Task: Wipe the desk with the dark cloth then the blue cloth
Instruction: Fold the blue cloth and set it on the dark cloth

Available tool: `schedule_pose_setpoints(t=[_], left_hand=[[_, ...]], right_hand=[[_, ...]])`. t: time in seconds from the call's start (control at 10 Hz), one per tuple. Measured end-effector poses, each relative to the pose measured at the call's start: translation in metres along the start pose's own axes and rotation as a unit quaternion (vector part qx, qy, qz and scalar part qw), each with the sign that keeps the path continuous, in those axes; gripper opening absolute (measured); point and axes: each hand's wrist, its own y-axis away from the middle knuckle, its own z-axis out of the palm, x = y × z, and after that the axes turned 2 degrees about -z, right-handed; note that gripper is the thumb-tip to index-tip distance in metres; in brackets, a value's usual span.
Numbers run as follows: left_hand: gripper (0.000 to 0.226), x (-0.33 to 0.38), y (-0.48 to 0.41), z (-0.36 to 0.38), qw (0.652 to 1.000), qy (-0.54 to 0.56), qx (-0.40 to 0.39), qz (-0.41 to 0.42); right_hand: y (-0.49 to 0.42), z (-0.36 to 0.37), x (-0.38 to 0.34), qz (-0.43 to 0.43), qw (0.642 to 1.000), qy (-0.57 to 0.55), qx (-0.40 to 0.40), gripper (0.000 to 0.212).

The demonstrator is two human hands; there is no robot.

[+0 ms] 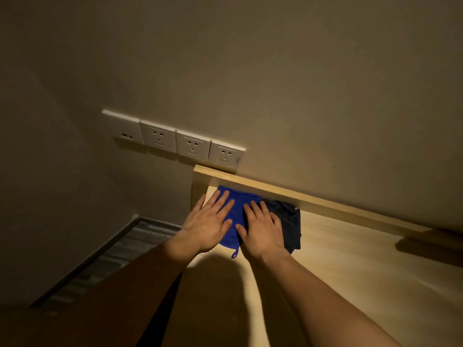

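Observation:
A blue cloth lies flat in the far left corner of the light wooden desk, a small loop hanging at its near edge. My left hand lies flat on its left part with straight, spread fingers. My right hand presses flat on its right part, reaching over the seam to the dark cloth. The dark cloth lies crumpled right beside the blue one, against the desk's raised back rail. Both forearms reach in from below.
A row of white wall sockets sits on the wall just above the desk's left end. The desk's left edge drops to a floor with a grey strip. A dark shadow lies at the far right of the desk.

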Motion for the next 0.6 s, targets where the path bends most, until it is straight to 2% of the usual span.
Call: schedule_pose_setpoints(t=[0.1,0.3,0.5,0.6], left_hand=[[0.07,-0.004,0.002,0.014,0.999,-0.029,-0.023,-0.026],[0.073,-0.007,0.014,0.022,0.997,-0.046,0.014,-0.06],[0.078,0.007,0.021,0.008,0.995,-0.026,-0.001,-0.092],[0.083,0.028,0.033,-0.004,0.997,-0.014,0.031,-0.075]], right_hand=[[-0.005,0.018,0.002,0.003,0.999,0.016,-0.042,0.078],[-0.005,0.027,0.005,-0.002,0.998,0.004,-0.057,0.081],[0.024,0.013,0.027,0.024,1.0,-0.01,-0.017,0.082],[0.05,0.001,0.04,0.048,0.999,-0.015,0.002,0.085]])
